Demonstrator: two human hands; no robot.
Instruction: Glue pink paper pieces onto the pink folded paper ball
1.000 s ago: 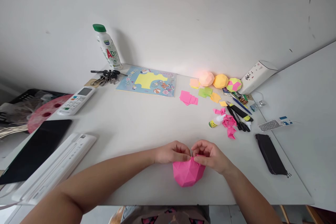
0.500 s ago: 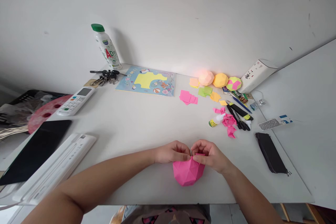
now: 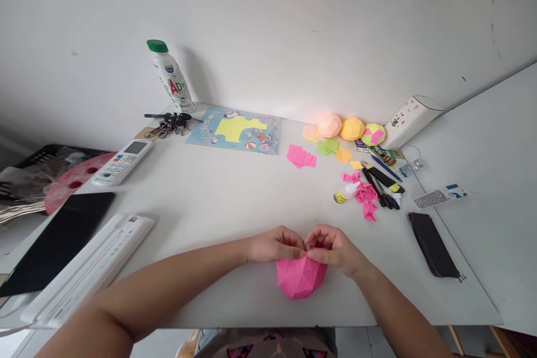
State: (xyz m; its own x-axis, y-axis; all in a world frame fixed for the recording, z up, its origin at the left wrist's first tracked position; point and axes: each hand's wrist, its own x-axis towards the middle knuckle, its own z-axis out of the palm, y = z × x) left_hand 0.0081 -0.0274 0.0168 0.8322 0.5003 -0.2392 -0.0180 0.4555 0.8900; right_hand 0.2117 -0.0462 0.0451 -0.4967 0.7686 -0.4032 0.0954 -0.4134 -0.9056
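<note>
A pink faceted paper ball point(image 3: 300, 278), folded from several pieces, is held near the front edge of the table. My left hand point(image 3: 279, 244) pinches its upper rim from the left, thumb on the near side. From the right, my right hand point(image 3: 334, 249) grips the same rim, its thumb tip close to the left one. The curled fingers hide the top of the ball. Beyond my right hand lie folded pink paper pieces point(image 3: 366, 192) and a small glue bottle point(image 3: 345, 193) with a white tip.
Finished paper balls, including an orange one point(image 3: 352, 128), sit against the wall. Loose pink sheets point(image 3: 300, 156), a blue booklet point(image 3: 251, 134), scissors point(image 3: 381, 193) and a black pouch point(image 3: 434, 246) lie around the table. Leftward are a bottle point(image 3: 172, 78), a remote point(image 3: 122, 162) and a black tablet point(image 3: 59, 238).
</note>
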